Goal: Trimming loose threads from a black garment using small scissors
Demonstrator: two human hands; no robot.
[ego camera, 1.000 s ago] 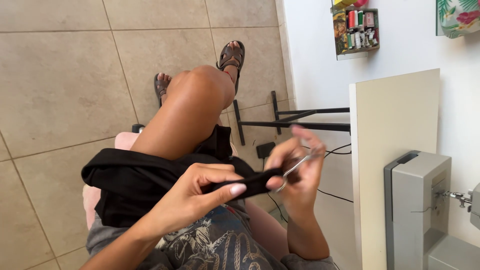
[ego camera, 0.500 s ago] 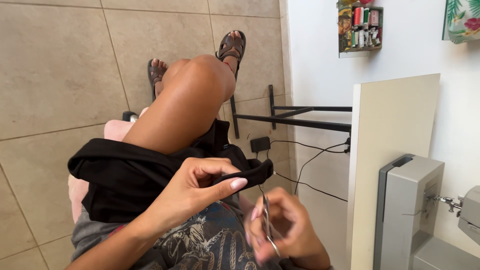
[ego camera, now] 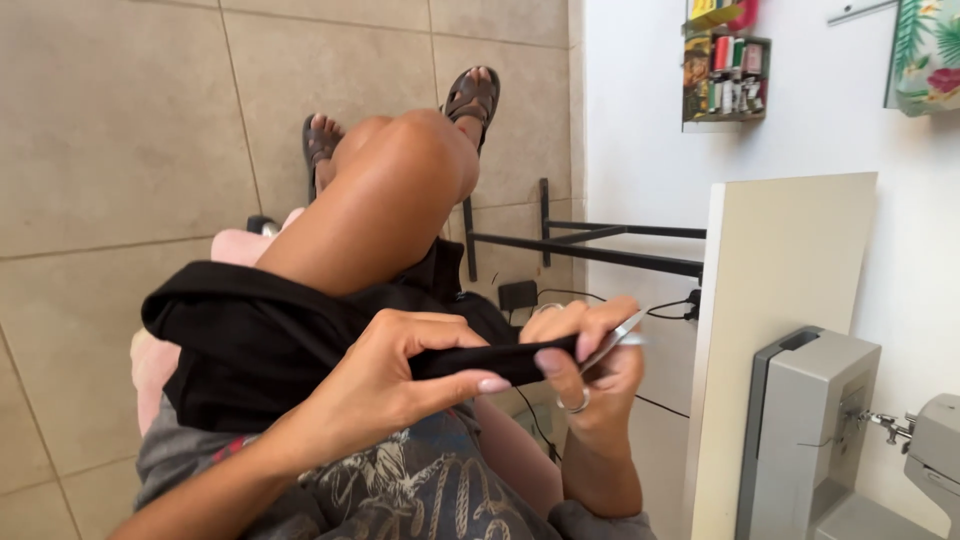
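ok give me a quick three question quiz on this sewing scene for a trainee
1. True or false: both hands grip the black fabric strip.
2. Which hand also holds the small metal scissors? A) left hand B) right hand
3. Fill in: the grey sewing machine stands to the person's ____ side.

Key
1. True: the left pinches the strip's middle, the right its end.
2. B, with the blades poking out past the fingers.
3. Right, on the pale table.
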